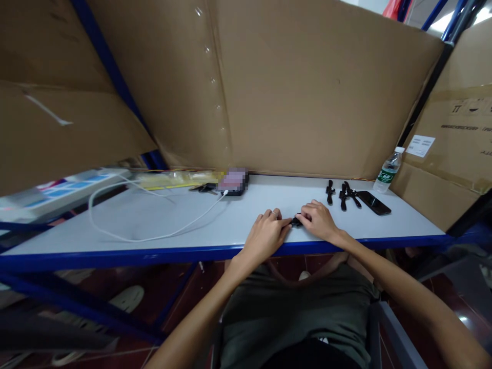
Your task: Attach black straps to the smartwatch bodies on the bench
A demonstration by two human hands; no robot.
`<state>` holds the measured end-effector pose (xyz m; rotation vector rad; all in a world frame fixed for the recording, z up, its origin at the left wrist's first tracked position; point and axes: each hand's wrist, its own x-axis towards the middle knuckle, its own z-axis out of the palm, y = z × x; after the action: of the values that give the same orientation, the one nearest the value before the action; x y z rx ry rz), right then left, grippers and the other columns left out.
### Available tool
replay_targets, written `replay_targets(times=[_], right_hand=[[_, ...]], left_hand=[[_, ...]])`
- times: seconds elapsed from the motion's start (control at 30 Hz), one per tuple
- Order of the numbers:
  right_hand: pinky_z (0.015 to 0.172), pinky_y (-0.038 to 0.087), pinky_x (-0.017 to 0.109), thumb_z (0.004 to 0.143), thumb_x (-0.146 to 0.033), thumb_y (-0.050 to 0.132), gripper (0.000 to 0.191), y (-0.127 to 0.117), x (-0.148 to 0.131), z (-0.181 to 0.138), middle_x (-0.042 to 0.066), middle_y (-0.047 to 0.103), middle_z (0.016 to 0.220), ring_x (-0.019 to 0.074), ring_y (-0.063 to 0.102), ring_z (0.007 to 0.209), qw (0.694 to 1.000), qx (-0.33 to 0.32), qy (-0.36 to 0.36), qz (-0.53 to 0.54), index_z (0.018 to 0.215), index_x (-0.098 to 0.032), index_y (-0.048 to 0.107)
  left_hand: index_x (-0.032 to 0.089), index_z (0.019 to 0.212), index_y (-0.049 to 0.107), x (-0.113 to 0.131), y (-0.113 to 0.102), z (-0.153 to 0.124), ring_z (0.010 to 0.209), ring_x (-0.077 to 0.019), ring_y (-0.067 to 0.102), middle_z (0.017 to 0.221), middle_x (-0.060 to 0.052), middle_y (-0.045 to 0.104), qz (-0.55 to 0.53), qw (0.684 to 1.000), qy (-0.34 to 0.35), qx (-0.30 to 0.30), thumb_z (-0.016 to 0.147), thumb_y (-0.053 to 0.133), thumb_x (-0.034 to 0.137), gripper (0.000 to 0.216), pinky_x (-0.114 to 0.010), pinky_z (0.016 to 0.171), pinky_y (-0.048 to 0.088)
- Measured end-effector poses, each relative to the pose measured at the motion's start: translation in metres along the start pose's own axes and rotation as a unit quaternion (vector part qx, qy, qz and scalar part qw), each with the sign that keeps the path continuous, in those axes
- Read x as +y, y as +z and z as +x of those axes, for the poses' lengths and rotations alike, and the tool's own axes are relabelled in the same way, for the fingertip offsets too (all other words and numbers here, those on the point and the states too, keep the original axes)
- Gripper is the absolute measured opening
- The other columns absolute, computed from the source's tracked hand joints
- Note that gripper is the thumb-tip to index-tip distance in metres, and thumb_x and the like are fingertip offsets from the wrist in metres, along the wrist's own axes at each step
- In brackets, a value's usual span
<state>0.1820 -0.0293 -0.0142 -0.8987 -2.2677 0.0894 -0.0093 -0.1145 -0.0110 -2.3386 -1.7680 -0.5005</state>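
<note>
Near the table's front edge, my left hand (pixel 269 228) and my right hand (pixel 317 219) are close together, their fingers closed on a small black object (pixel 295 222). My left fingertips pinch its left end, and my right fingers cover its right part. Its kind cannot be made out, since the hands hide most of it. A ring shows on a left finger. Beyond my right hand lie slim black pieces with a wider part along their length: one piece (pixel 329 192) on its own, another piece (pixel 343 197) beside a third piece (pixel 352 195).
A dark phone (pixel 374 202) and a water bottle (pixel 388 170) are at the right. Farther left, a device (pixel 232 182) has a white cable (pixel 154 239) looping over the white table (pixel 200 241). A power strip (pixel 73 192) sits far left. Cardboard (pixel 307 92) walls the back.
</note>
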Motion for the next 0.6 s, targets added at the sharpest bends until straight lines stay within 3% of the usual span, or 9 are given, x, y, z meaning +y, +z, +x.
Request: replay_targets(times=[0.1, 0.2, 0.47, 0.6], right_hand=[[0.071, 0.038, 0.032, 0.097, -0.026, 0.058, 0.040, -0.005, 0.001, -0.001, 0.000, 0.055, 0.062, 0.0179, 0.050, 0.068, 0.997, 0.062, 0.029, 0.030, 0.060, -0.023, 0.042], [0.069, 0.040, 0.031, 0.098, -0.028, 0.053, 0.034, -0.009, 0.008, -0.001, 0.001, 0.062, 0.066, 0.0186, 0.055, 0.069, 0.989, 0.103, 0.078, 0.071, 0.064, -0.023, 0.049], [0.083, 0.048, 0.031, 0.101, -0.023, 0.048, 0.020, -0.003, 0.010, -0.002, 0.002, 0.078, 0.091, 0.0210, 0.069, 0.091, 0.994, 0.044, 0.057, 0.087, 0.101, -0.026, 0.068], [0.084, 0.050, 0.031, 0.102, -0.022, 0.046, 0.023, -0.002, 0.011, -0.002, 0.001, 0.079, 0.090, 0.0203, 0.071, 0.087, 0.992, 0.020, 0.053, 0.112, 0.102, -0.025, 0.069]], left_hand=[[0.022, 0.129, 0.072, 0.000, -0.001, 0.008, 0.107, -0.0301, 0.062, 0.113, -0.014, 0.066, -0.005, 1.000, 0.014, -0.019, 0.103, 0.054, 0.033, 0.034, -0.042, 0.092, 0.050], [0.019, 0.137, 0.066, -0.004, 0.000, 0.015, 0.108, -0.0302, 0.062, 0.116, -0.014, 0.066, -0.019, 0.999, 0.030, -0.035, 0.103, 0.054, 0.033, 0.039, -0.043, 0.094, 0.050], [0.019, 0.153, 0.051, -0.011, 0.004, 0.014, 0.108, -0.0287, 0.064, 0.117, -0.015, 0.065, -0.018, 0.998, 0.046, -0.043, 0.104, 0.045, 0.024, 0.049, -0.040, 0.094, 0.051], [0.022, 0.152, 0.050, -0.013, 0.006, 0.012, 0.101, -0.0260, 0.068, 0.112, -0.012, 0.066, -0.026, 0.997, 0.058, -0.048, 0.105, 0.041, 0.023, 0.048, -0.036, 0.088, 0.053]])
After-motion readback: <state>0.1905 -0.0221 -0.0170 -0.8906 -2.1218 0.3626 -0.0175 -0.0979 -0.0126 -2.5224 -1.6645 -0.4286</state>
